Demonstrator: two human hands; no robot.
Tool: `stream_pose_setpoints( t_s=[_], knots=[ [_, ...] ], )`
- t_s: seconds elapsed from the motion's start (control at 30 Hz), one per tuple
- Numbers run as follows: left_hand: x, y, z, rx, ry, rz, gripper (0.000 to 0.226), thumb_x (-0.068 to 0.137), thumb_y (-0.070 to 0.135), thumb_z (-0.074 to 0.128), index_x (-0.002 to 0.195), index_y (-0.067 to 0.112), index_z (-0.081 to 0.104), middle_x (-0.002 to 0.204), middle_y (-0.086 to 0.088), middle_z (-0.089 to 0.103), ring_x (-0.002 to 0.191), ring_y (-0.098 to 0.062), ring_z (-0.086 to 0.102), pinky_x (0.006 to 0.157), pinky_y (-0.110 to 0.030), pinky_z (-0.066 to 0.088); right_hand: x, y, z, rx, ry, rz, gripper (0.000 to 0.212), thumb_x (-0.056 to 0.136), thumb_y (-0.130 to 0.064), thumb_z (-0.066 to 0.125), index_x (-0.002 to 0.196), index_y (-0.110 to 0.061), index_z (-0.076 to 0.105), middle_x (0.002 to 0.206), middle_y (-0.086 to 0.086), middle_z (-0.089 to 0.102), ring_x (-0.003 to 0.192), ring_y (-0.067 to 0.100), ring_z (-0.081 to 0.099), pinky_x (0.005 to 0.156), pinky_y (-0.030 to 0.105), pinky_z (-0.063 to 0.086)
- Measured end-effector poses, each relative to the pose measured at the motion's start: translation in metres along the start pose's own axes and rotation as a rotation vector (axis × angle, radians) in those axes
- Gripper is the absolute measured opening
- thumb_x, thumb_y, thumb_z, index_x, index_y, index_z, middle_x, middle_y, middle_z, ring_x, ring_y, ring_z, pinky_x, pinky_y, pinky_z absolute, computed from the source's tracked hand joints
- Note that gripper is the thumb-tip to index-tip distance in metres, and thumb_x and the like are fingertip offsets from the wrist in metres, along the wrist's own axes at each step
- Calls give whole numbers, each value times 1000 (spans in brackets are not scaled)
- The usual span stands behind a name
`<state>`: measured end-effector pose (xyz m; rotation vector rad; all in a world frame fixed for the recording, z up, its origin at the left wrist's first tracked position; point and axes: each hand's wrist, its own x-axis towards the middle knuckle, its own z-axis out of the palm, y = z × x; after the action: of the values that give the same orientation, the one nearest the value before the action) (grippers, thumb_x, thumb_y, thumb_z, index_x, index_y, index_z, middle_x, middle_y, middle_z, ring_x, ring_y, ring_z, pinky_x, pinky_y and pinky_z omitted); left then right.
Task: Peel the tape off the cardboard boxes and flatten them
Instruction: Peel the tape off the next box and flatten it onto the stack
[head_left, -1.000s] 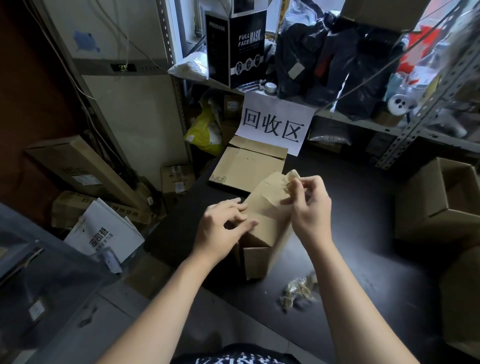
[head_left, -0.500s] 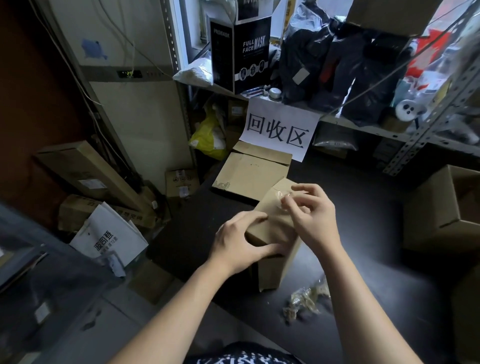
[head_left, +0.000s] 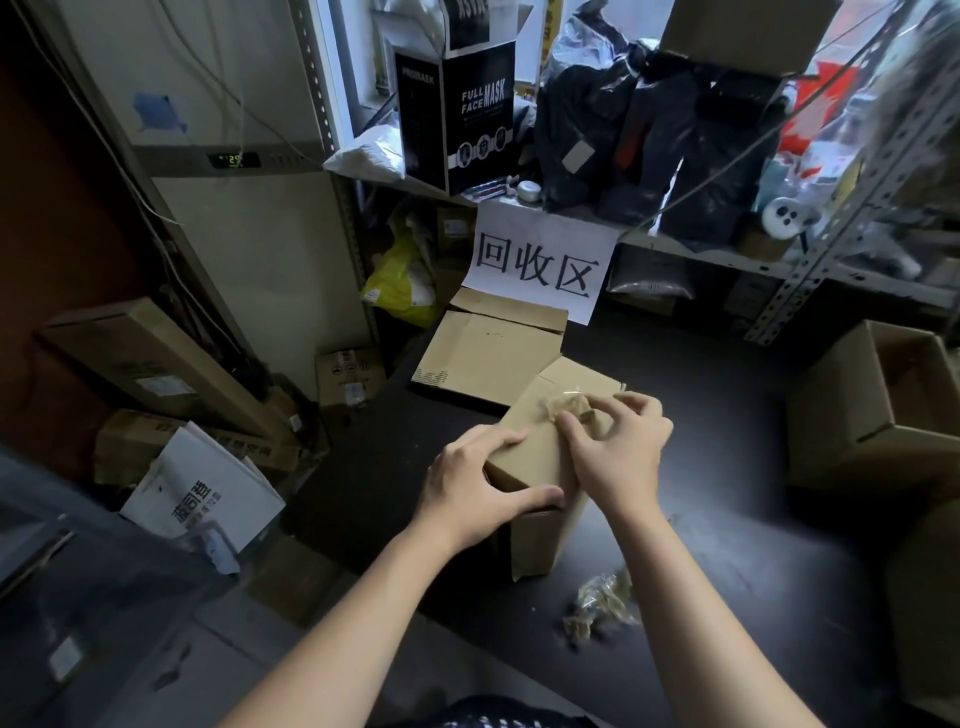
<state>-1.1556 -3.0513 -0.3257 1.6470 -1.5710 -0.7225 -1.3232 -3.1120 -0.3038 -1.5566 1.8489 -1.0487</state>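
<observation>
- Cardboard box (head_left: 527, 423): small, plain brown and tall. It stands upright on the dark tabletop (head_left: 727, 519), centre of view and near the front edge.
- The top face is still closed. The side facing the camera shows a vertical flap edge standing slightly proud of the box.
- Tape (head_left: 566, 404): clear and brownish, bunched into a crumpled wad on the top face near the far edge. Cannot tell how much of it is still stuck.
- Left hand (head_left: 470, 491): grips the near top corner, fingers spread over the top face and thumb wrapped along the near side.
- Right hand (head_left: 621, 452): fingers curled, thumb and fingertips pinching the tape wad from the right.
- Flattened box (head_left: 488, 358): lies flat on the tabletop just behind the upright one, under the paper sign (head_left: 540, 262).
- Tape ball (head_left: 602, 605): discarded scraps on the tabletop, near and to the right of the box.
- Open box (head_left: 878, 410): at the right edge of the tabletop, well apart.
- Versus 1 s ago: the tape was a flatter strip lifted off the far top edge, with the right hand higher. Now it is wadded low against the top face.
- The left hand had fingertips resting loosely on the side. It now clamps the corner, a grip it already had 0.5 s ago.
- The box has stayed on roughly the same spot, and the tape ball and flattened box are unmoved.
</observation>
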Motion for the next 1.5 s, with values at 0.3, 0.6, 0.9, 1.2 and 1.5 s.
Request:
stream_pose_setpoints(
  t_s=[0.3, 0.6, 0.9, 1.2, 1.5],
  knots=[
    [-2, 0, -4, 7, 67, -20, 86, 52, 86, 74, 123, 39, 67, 116, 21, 60, 111, -1, 59, 95, -34, 53, 6, -5, -13, 362, 146, 38, 28, 97, -6, 54, 85, -31, 51, 85, -3, 69, 84, 24, 71, 73, 54, 60],
    [-8, -3, -14, 40, -160, 31, 75, 78, 53, 79, 145, 49, 47, 149, 19, 38, 136, -7, 43, 112, -35, 43, -27, 18, -29, 279, 121, 48, 13, 89, -7, 73, 85, -19, 70, 80, -10, 71, 72, -4, 65, 65, 10, 48],
    [-10, -1, 3, 232, -92, 199, 85, 67, 15, 89, 141, 37, 53, 153, 16, 34, 136, -13, 45, 105, -49, 49, -72, 70, -64, 126, 210, 254, 9, 83, -12, 71, 78, -19, 68, 76, -5, 71, 80, 17, 68, 74, 31, 52],
    [-12, 3, 12, 215, 112, 335, 76, 64, 20, 90, 134, 29, 62, 145, 8, 50, 113, -22, 63, 87, -49, 57, -101, 88, -72, -153, -127, 156, 56, 80, -11, 72, 135, -18, 65, 131, -1, 64, 127, 21, 55, 102, 24, 39],
    [-11, 15, -3, 376, 378, 381, 70, 67, 52, 81, 121, 8, 73, 118, -8, 72, 107, -25, 69, 80, -41, 49, -113, 39, -28, 53, -200, -70, 102, 69, -36, 88, 155, -36, 32, 150, -18, 41, 137, -3, 37, 113, 28, 39]
  ],
)
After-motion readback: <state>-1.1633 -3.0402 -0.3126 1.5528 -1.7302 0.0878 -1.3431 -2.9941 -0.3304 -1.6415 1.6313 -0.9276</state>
